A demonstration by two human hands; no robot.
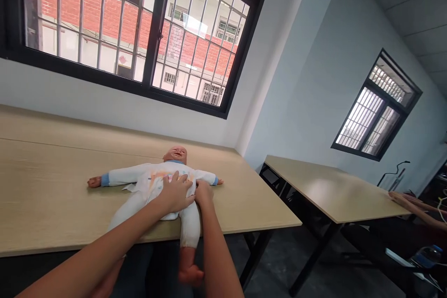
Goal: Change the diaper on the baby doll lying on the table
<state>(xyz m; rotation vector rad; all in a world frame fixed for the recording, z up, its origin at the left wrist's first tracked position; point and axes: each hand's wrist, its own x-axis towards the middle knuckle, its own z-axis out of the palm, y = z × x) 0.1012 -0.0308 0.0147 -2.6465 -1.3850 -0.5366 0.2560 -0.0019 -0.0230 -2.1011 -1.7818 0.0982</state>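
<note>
A baby doll [176,154] lies on its back on the wooden table [52,214], its arms stretched out sideways. It wears a white outfit [127,174] with blue cuffs and collar and a coloured print on the chest. Flat on the doll's belly rests my left hand [177,193], fingers spread. At the doll's side, by the hip, my right hand [204,193] is closed on the edge of the white top; its fingertips are partly hidden. One bare doll foot [190,272] hangs past the table's front edge, and my left forearm covers part of the other leg.
Behind the table is a wall with a barred window [150,86]. A second table [314,186] stands to the right across a gap, where another person's hands [401,199] rest. A bottle [428,256] shows at lower right.
</note>
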